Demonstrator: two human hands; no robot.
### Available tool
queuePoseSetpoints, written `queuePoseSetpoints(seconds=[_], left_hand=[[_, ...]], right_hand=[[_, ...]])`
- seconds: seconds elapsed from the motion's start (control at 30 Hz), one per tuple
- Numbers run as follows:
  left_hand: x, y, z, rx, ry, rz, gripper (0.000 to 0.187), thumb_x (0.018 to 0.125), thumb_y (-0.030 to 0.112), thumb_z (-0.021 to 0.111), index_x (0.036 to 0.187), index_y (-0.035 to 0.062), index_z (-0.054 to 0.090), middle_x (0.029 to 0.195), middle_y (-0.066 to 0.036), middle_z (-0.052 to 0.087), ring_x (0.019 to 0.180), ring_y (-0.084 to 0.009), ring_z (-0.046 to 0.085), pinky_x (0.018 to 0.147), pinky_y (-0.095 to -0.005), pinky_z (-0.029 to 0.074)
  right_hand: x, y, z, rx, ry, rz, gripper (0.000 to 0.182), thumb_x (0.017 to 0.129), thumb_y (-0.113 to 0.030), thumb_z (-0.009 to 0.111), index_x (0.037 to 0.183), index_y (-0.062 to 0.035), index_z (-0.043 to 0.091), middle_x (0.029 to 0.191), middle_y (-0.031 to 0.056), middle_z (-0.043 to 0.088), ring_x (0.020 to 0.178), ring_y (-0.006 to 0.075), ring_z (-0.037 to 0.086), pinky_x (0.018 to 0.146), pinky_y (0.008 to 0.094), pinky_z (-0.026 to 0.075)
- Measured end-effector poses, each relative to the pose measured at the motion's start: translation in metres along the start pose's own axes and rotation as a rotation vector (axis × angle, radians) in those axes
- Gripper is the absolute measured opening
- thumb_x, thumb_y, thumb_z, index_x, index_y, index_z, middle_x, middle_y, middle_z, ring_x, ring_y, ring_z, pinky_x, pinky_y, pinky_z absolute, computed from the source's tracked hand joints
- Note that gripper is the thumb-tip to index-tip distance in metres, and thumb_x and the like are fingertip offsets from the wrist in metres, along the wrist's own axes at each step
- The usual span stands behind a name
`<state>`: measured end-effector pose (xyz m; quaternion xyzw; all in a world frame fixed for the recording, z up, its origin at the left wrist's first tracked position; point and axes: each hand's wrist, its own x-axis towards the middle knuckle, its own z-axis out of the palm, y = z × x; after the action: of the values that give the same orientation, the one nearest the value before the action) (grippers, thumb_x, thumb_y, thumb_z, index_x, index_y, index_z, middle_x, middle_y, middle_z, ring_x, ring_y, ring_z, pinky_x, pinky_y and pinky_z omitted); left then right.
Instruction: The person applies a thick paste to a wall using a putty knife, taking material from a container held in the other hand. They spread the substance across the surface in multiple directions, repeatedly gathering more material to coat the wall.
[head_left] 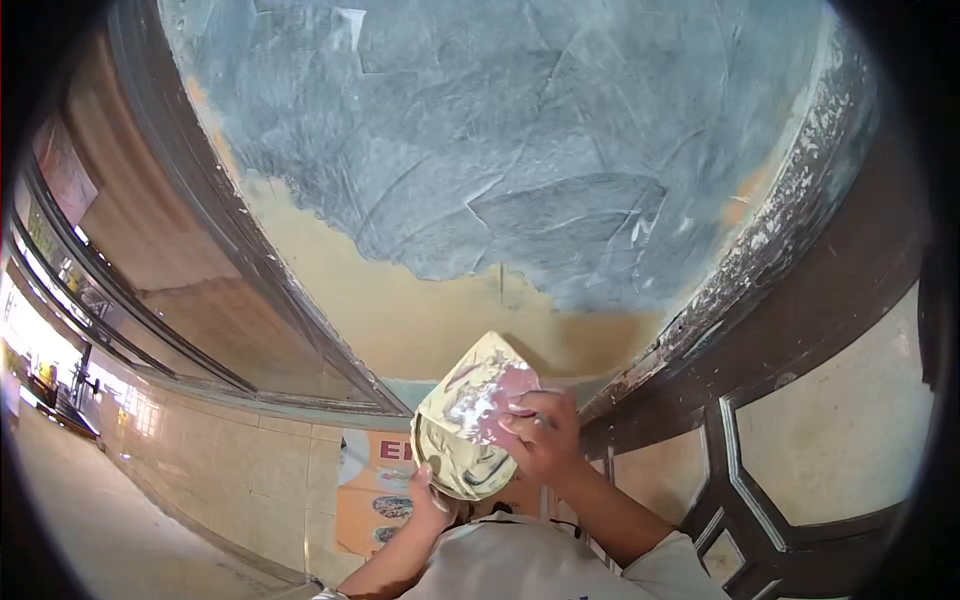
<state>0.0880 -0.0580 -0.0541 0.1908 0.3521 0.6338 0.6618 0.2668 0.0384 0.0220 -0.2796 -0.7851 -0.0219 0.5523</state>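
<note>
My left hand (432, 502) grips the rim of a round container (462, 462) smeared inside with pale yellow paste. A pale, roughly square board or blade (478, 385), spotted with white and yellow paste, lies over the container with one corner pointing up. My right hand (542, 432) has its fingers closed on a pink flat scraper (514, 390), whose face rests against the paste-covered board. Beyond them stands a wall (500, 210), coated blue-grey above and bare yellow below.
A brown frame with glass panels (200, 240) runs down the left. On the right is a dark wooden door (650, 430) with pale panels. An orange printed sheet (365, 505) is below, beside tiles (250, 460). My light shirt shows at the bottom.
</note>
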Motion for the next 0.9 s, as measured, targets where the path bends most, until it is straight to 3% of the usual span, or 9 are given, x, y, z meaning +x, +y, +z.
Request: queuePoseSetpoints(seconds=[0.07, 0.2, 0.27, 0.33, 0.37, 0.43, 0.57, 0.73, 0.9], left_hand=[[0.001, 0.010, 0.009, -0.152, -0.027, 0.051, 0.071, 0.086, 0.042, 0.053, 0.143, 0.0036, 0.033, 0.140, -0.014, 0.046, 0.128, -0.0307, 0.047, 0.108, -0.0460, 0.038], [0.002, 0.029, 0.003, -0.133, -0.021, 0.063, 0.074, 0.085, 0.046, 0.051, 0.142, 0.0025, 0.036, 0.140, -0.015, 0.048, 0.127, -0.0307, 0.048, 0.107, -0.0430, 0.038], [0.009, 0.030, -0.016, -0.178, 0.009, 0.050, 0.073, 0.085, 0.047, 0.050, 0.141, 0.0027, 0.037, 0.138, -0.015, 0.050, 0.126, -0.0308, 0.050, 0.107, -0.0425, 0.039], [0.013, 0.041, -0.021, -0.151, 0.089, 0.057, 0.075, 0.079, 0.049, 0.050, 0.140, 0.0048, 0.040, 0.137, -0.015, 0.051, 0.121, -0.0317, 0.053, 0.101, -0.0437, 0.045], [0.011, 0.049, -0.023, -0.142, 0.147, 0.033, 0.074, 0.080, 0.049, 0.048, 0.139, 0.0042, 0.041, 0.136, -0.015, 0.051, 0.121, -0.0317, 0.053, 0.102, -0.0436, 0.045], [0.014, 0.060, -0.029, -0.144, 0.104, 0.056, 0.074, 0.081, 0.049, 0.048, 0.139, 0.0042, 0.041, 0.137, -0.015, 0.051, 0.122, -0.0314, 0.053, 0.103, -0.0433, 0.044], [0.017, 0.086, -0.035, -0.146, 0.020, 0.070, 0.072, 0.082, 0.047, 0.048, 0.140, 0.0035, 0.041, 0.138, -0.015, 0.051, 0.123, -0.0310, 0.052, 0.104, -0.0428, 0.043], [0.022, 0.114, -0.045, -0.150, -0.018, -0.060, 0.070, 0.083, 0.046, 0.048, 0.138, 0.0042, 0.043, 0.136, -0.014, 0.052, 0.121, -0.0313, 0.053, 0.103, -0.0429, 0.044], [0.043, 0.116, -0.072, -0.133, -0.016, -0.003, 0.067, 0.083, 0.046, 0.048, 0.135, 0.0039, 0.047, 0.133, -0.012, 0.055, 0.120, -0.0289, 0.054, 0.102, -0.0423, 0.044]], right_hand=[[0.006, 0.002, -0.002, 0.071, -0.004, 0.066, 0.033, 0.065, -0.007, 0.073, 0.095, -0.0172, 0.062, 0.107, 0.0008, 0.062, 0.088, 0.0223, 0.056, 0.078, 0.0385, 0.039], [0.022, 0.008, -0.005, 0.169, -0.010, 0.215, 0.030, 0.071, -0.007, 0.070, 0.098, -0.0115, 0.059, 0.106, 0.0079, 0.064, 0.090, 0.0302, 0.060, 0.079, 0.0431, 0.046], [0.035, 0.006, -0.004, 0.173, 0.048, 0.220, 0.023, 0.078, -0.010, 0.070, 0.098, -0.0089, 0.059, 0.096, 0.0088, 0.065, 0.082, 0.0282, 0.060, 0.073, 0.0406, 0.048], [0.038, 0.008, -0.005, 0.133, -0.025, 0.452, 0.021, 0.083, -0.015, 0.071, 0.098, -0.0064, 0.059, 0.087, 0.0079, 0.064, 0.074, 0.0227, 0.060, 0.068, 0.0351, 0.049], [0.042, 0.007, -0.004, 0.124, -0.020, 0.452, 0.021, 0.083, -0.015, 0.071, 0.098, -0.0064, 0.059, 0.087, 0.0079, 0.064, 0.074, 0.0227, 0.060, 0.068, 0.0351, 0.049], [0.057, 0.007, -0.002, 0.031, -0.041, 0.721, 0.022, 0.083, -0.016, 0.072, 0.097, -0.0047, 0.060, 0.082, 0.0070, 0.062, 0.068, 0.0183, 0.057, 0.064, 0.0313, 0.048], [0.089, 0.009, 0.008, -0.099, -0.029, 0.709, 0.022, 0.084, -0.017, 0.070, 0.098, -0.0041, 0.060, 0.084, 0.0085, 0.063, 0.068, 0.0219, 0.060, 0.064, 0.0337, 0.048], [0.114, 0.020, 0.038, -0.366, -0.034, 0.378, 0.021, 0.084, -0.020, 0.067, 0.099, -0.0062, 0.062, 0.089, 0.0101, 0.065, 0.080, 0.0301, 0.063, 0.070, 0.0409, 0.046], [0.137, 0.014, 0.035, -0.483, 0.115, 0.317, 0.022, 0.083, -0.020, 0.068, 0.100, -0.0076, 0.062, 0.089, 0.0085, 0.064, 0.082, 0.0293, 0.062, 0.071, 0.0418, 0.043]])
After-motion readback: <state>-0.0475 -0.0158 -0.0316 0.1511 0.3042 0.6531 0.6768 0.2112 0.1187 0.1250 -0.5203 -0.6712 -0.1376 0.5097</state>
